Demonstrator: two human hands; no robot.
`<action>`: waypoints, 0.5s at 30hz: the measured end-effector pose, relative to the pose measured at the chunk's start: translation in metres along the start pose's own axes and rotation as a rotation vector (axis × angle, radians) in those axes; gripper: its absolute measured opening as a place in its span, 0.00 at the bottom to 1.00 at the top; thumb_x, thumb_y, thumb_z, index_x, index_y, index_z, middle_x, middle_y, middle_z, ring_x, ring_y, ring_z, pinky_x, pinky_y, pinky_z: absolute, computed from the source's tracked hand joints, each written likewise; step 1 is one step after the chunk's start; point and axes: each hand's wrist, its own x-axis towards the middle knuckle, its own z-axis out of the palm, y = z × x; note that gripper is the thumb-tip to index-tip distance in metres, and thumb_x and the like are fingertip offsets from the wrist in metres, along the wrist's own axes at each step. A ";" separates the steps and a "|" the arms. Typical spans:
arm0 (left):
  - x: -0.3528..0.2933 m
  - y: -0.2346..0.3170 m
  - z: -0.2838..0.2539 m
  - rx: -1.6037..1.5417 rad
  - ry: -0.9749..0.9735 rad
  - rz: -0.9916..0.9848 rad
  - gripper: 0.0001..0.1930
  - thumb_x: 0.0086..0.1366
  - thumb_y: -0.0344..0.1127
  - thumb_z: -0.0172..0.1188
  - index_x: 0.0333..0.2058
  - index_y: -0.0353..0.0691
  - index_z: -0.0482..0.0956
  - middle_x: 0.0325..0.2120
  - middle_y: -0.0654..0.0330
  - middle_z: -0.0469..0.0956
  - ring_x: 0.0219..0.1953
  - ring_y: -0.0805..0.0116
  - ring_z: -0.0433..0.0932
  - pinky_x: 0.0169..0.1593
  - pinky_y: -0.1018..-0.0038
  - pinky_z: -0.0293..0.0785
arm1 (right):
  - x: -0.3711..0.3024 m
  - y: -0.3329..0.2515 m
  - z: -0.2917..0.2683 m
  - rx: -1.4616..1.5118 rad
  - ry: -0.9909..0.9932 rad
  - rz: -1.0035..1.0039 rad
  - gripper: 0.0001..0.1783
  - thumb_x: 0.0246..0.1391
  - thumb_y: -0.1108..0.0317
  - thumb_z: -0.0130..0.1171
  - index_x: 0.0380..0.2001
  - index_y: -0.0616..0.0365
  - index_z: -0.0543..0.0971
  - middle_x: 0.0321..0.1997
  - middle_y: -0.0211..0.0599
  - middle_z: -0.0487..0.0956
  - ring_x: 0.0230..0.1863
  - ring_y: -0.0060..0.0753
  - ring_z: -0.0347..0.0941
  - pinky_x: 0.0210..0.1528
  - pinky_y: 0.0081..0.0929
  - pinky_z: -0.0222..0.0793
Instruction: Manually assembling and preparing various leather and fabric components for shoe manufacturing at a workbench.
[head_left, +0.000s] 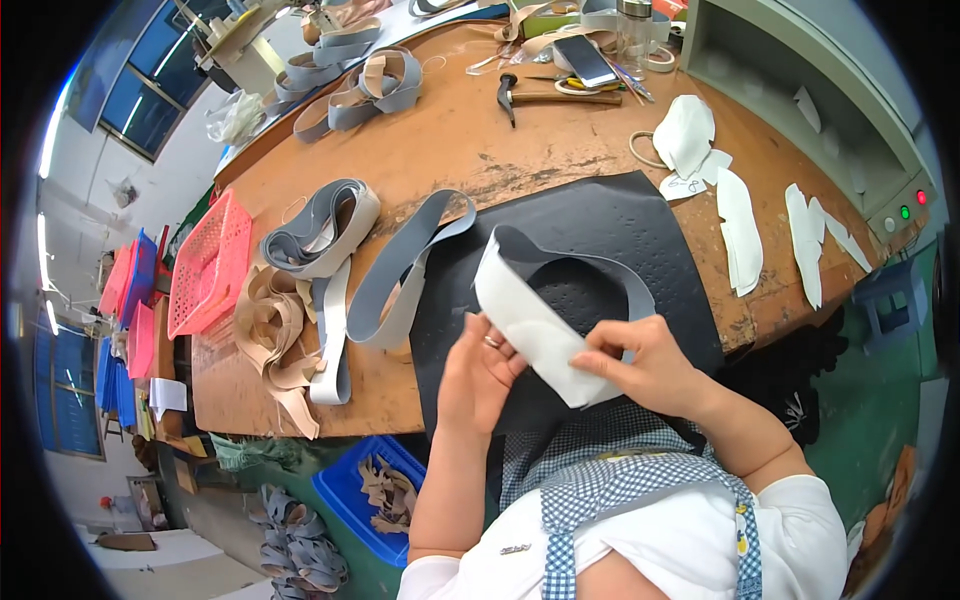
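My right hand [645, 365] pinches a looped strip [535, 325], white outside and grey inside, between thumb and fingers near its lower right end. The loop stands above a black mat [640, 230] on the table. Beside the strip's left edge is my left hand [478, 375], palm turned up and fingers apart, with a ring on one finger. Its fingertips come up against the strip; whether they bear any of it I cannot tell. Another grey and white looped strip [385, 290] lies to the left, partly over the mat.
Left on the wooden table [540, 150] are a grey coil [320, 230], tan strips [270, 330] and a pink basket [212, 262]. A hammer [560, 97] and a phone [586, 61] lie at the back. White cut pieces [740, 230] lie right, near a grey machine [820, 90].
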 end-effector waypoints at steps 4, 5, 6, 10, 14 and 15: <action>-0.016 -0.018 0.030 0.438 -0.031 -0.074 0.24 0.71 0.35 0.58 0.61 0.31 0.67 0.54 0.56 0.75 0.54 0.67 0.76 0.56 0.67 0.75 | 0.020 -0.001 0.000 0.147 0.092 0.014 0.13 0.61 0.65 0.64 0.30 0.66 0.80 0.22 0.27 0.78 0.24 0.11 0.69 0.25 0.17 0.63; -0.017 -0.022 0.037 0.435 -0.019 -0.062 0.22 0.71 0.35 0.59 0.59 0.32 0.70 0.52 0.56 0.76 0.53 0.68 0.77 0.56 0.68 0.74 | 0.023 -0.002 -0.002 0.154 0.077 0.014 0.13 0.63 0.64 0.62 0.31 0.65 0.79 0.25 0.27 0.79 0.27 0.11 0.70 0.28 0.16 0.65; -0.018 -0.024 0.041 0.435 -0.001 -0.043 0.20 0.71 0.35 0.59 0.57 0.32 0.73 0.50 0.57 0.78 0.52 0.70 0.77 0.56 0.69 0.74 | 0.026 -0.003 0.000 0.154 0.075 0.010 0.13 0.63 0.64 0.62 0.31 0.65 0.79 0.25 0.27 0.79 0.27 0.11 0.70 0.28 0.16 0.65; -0.010 -0.018 0.042 0.261 0.071 -0.092 0.16 0.70 0.35 0.60 0.53 0.32 0.78 0.44 0.58 0.81 0.48 0.72 0.78 0.55 0.72 0.74 | 0.033 -0.002 0.001 0.207 0.087 -0.003 0.12 0.64 0.65 0.62 0.32 0.65 0.78 0.28 0.28 0.80 0.30 0.11 0.71 0.31 0.15 0.67; -0.010 -0.018 0.034 0.483 0.023 0.020 0.15 0.70 0.36 0.61 0.49 0.31 0.80 0.41 0.61 0.82 0.45 0.75 0.79 0.53 0.73 0.74 | 0.034 0.000 0.005 0.271 0.119 -0.017 0.12 0.64 0.65 0.62 0.32 0.65 0.78 0.27 0.27 0.80 0.29 0.10 0.71 0.30 0.15 0.66; -0.010 -0.018 0.033 0.554 0.004 0.058 0.14 0.70 0.36 0.62 0.48 0.31 0.81 0.40 0.61 0.82 0.44 0.75 0.79 0.53 0.73 0.73 | 0.035 0.001 0.006 0.263 0.131 -0.050 0.12 0.64 0.65 0.61 0.31 0.65 0.78 0.27 0.27 0.80 0.29 0.10 0.71 0.30 0.15 0.66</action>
